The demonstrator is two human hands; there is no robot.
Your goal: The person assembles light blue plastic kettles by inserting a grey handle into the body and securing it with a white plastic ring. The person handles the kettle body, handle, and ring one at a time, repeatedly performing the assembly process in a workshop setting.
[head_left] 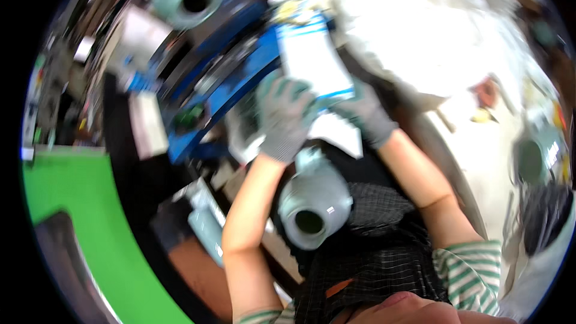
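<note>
White, blue-banded packet (313, 57) lies beyond the grey-green casing (318, 198), its near end between the gloved left hand (285, 114) and right hand (363, 113). Fingers bent there; I cannot tell through the blur whether they pinch. My estimate: light, thin, bendable, perhaps slick; I'd grip both long edges. Long axis runs away from the body, far end tipped left.

The left glove (283, 119) and right glove (364, 114) look like matt cloth, knitted at the cuffs. I see a smooth white packet (315, 60), paper or film, too blurred to tell. The pale green housing (315, 195) shines softly, plastic or painted metal. The big bag (420, 30) is crinkled, glossy thin plastic; apron (372, 264) and sleeve (471, 273), dull cloth.
</note>
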